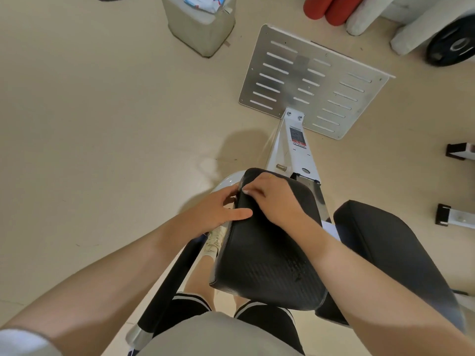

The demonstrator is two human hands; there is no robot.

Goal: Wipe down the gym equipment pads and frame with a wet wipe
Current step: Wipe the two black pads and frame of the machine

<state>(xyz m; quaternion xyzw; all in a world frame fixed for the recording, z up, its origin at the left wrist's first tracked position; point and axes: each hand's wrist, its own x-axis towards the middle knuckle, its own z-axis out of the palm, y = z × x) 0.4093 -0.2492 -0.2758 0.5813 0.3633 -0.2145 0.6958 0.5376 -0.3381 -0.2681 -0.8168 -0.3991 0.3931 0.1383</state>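
Wiping the near pad: right hand fingers curled, pinching a barely visible wipe; left hand spread, steadying. Next, sweep along.

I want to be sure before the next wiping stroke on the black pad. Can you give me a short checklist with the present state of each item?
1. Right hand on the near pad: ok, it rests on the far top part.
2. Wet wipe in that hand: cannot tell; only a small white bit shows under the fingers.
3. Left hand steadies the pad: ok, thumb on top, fingers on its left edge.
4. Near pad fully wiped: cannot tell; only a shiny patch near its front right.
5. Second pad on the right: not ok, no hand on it yet.
6. Spare wipes: ok, a pack lies on the grey box on the floor.
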